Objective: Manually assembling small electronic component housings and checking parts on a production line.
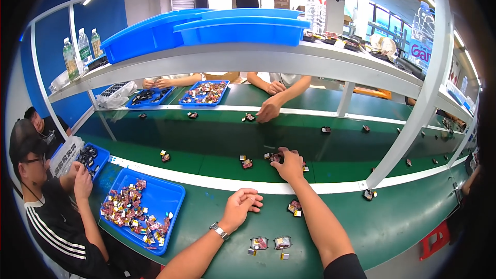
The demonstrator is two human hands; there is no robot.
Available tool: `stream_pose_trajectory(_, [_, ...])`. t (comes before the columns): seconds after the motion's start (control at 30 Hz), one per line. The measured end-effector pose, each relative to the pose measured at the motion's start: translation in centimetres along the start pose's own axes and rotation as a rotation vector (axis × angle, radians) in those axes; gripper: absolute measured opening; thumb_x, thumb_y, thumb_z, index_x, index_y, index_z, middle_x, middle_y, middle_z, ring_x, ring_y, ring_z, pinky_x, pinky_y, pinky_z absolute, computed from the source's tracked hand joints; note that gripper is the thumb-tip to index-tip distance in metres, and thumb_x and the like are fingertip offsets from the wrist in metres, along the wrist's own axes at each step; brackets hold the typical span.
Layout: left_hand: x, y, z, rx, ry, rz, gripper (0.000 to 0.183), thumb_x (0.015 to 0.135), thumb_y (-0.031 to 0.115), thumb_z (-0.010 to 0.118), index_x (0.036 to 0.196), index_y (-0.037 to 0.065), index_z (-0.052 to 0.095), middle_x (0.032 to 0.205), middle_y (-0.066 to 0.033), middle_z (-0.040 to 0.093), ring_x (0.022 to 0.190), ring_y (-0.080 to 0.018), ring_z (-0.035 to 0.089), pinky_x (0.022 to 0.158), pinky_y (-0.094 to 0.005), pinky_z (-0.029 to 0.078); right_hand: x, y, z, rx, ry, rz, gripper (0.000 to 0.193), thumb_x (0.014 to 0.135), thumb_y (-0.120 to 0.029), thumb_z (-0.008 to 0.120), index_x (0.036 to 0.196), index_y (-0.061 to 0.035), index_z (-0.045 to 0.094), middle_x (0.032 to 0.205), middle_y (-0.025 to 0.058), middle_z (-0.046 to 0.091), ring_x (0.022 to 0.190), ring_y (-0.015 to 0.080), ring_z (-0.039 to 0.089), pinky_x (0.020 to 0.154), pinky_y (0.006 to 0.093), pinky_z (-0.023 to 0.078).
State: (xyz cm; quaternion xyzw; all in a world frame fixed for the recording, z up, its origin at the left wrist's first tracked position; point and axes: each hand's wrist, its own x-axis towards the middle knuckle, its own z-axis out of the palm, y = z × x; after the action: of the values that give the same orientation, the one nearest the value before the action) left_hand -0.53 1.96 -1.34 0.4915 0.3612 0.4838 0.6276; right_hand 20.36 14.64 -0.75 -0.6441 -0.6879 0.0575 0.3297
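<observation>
My right hand (291, 166) reaches over the green belt, its thumb and fingers around a small dark electronic assembly (274, 158). Other such assemblies lie close to it, one with a silver battery (246, 163) just to the left. Above the near green worktop (206, 201), my left hand (241, 208) is held with fingers loosely bent and apart, holding nothing. Between my forearms rest two open oval device housings (259, 243), each with a small battery beside it. Another dark assembly (294, 207) sits next to my right forearm.
A blue tray (178, 196) heaped with small circuit parts stands left of my left arm. White rails (206, 180) and posts (413, 119) border the belt. Overhead, a shelf carries blue bins (237, 31) and bottles. Co-workers' hands work across the belt and at far left.
</observation>
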Motion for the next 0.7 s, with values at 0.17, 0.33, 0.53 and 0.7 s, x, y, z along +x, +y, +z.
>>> stream_pose_trajectory(0.17, [0.2, 0.4, -0.5, -0.095, 0.042, -0.116, 0.030, 0.105, 0.022, 0.041, 0.116, -0.002, 0.055, 0.112, -0.0174, 0.064, 0.090, -0.0185, 0.065, 0.076, -0.0312, 0.055, -6.5, -2.3, -6.0, 0.378, -0.190, -0.296, 0.065, 0.071, -0.015, 0.082, 0.131, -0.0091, 0.056, 0.115, 0.0021, 0.069, 0.111, 0.0282, 0.053, 0.102, 0.0376, 0.042])
stream_pose_trajectory(0.33, [-0.4, 2.1, -0.5, -0.163, -0.394, -0.362, 0.047, 0.104, 0.034, 0.045, 0.134, -0.003, 0.050, 0.110, -0.0116, 0.064, 0.095, -0.0172, 0.064, 0.081, -0.0300, 0.054, -11.6, -4.6, -10.1, 0.433, -0.433, -0.406, 0.069, 0.073, -0.017, 0.081, 0.136, -0.0138, 0.054, 0.121, 0.0043, 0.066, 0.116, 0.0275, 0.052, 0.103, 0.0391, 0.042])
stream_pose_trajectory(0.53, [-0.4, 3.9, 0.4, -0.077, -0.328, -0.314, 0.040, 0.102, 0.016, 0.049, 0.137, -0.003, 0.048, 0.114, -0.0109, 0.064, 0.097, -0.0158, 0.064, 0.084, -0.0293, 0.056, -12.5, -4.4, -10.8, 0.305, -0.310, -0.550, 0.053, 0.076, -0.009, 0.075, 0.127, -0.0129, 0.059, 0.131, 0.0104, 0.054, 0.121, 0.0317, 0.051, 0.104, 0.0413, 0.043])
stream_pose_trajectory(0.7, [-1.3, 2.6, 1.3, -0.038, -0.226, -0.222, 0.041, 0.101, 0.009, 0.046, 0.140, -0.004, 0.043, 0.116, -0.0126, 0.061, 0.101, -0.0171, 0.064, 0.091, -0.0314, 0.056, -13.3, -4.4, -10.0, 0.337, -0.260, -0.538, 0.029, 0.076, -0.010, 0.075, 0.104, -0.0091, 0.067, 0.129, 0.0093, 0.056, 0.122, 0.0307, 0.050, 0.103, 0.0418, 0.043])
